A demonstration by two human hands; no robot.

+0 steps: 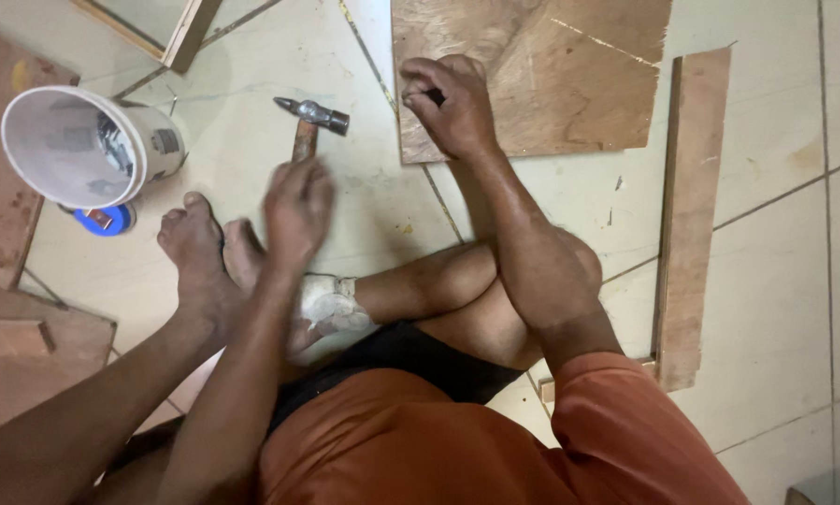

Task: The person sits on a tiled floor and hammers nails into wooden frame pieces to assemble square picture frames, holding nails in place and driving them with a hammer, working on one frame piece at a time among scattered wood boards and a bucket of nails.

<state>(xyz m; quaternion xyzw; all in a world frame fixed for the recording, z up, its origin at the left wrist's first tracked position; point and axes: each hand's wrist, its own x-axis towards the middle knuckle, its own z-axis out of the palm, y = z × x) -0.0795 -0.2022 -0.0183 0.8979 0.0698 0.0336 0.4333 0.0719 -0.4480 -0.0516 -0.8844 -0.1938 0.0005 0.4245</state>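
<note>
floor (775,281): pale tiles, person sitting cross-legged on it, barefoot, orange shorts
plywood sheet (541,75): flat on the tiles up top, its near-left corner under the right hand
wood strip (689,215): long plank lying right of the sheet, close but not touching it
bucket (83,145): white, tipped on its side at the left, with a blue lid (107,221) just below it
hammer (309,126): metal head just left of the sheet, wooden handle running down into the left hand
left hand (298,210): blurry, clenched round the hammer handle
right hand (448,103): resting on the sheet's corner, fingers pinched on something small and dark, can't tell what
</note>
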